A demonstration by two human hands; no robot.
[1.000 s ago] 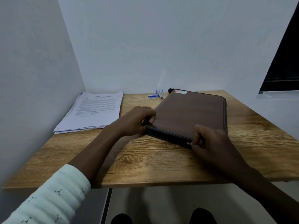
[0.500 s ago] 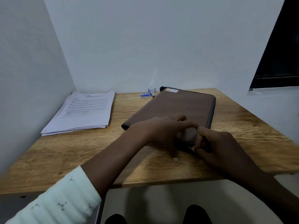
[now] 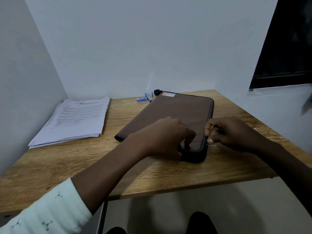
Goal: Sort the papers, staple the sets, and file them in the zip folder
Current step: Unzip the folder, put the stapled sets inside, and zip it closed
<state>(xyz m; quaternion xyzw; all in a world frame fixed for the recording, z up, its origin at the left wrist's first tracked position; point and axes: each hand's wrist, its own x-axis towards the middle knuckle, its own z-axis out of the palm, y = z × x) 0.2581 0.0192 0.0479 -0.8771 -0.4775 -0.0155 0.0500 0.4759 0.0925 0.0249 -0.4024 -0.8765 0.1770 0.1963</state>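
Observation:
A brown zip folder point(image 3: 175, 114) with a dark edge lies flat on the wooden table point(image 3: 84, 162). My left hand point(image 3: 165, 137) presses down on its near right corner, fingers spread over the cover. At the folder's right edge my right hand point(image 3: 226, 130) pinches the zip pull, which is mostly hidden by the fingers. A stack of printed papers point(image 3: 76, 119) rests at the table's left side, against the wall. A stapler point(image 3: 150, 97) and a small blue staple box point(image 3: 141, 99) lie at the back, just left of the folder's far corner.
White walls close in the table on the left and at the back. A dark window point(image 3: 287, 48) is at the upper right. The table's front edge runs just below my forearms, with floor and my feet beneath.
My right hand has run the zip pull from the near edge around the corner onto the right side. My left hand has shifted from the near left corner to the near right corner.

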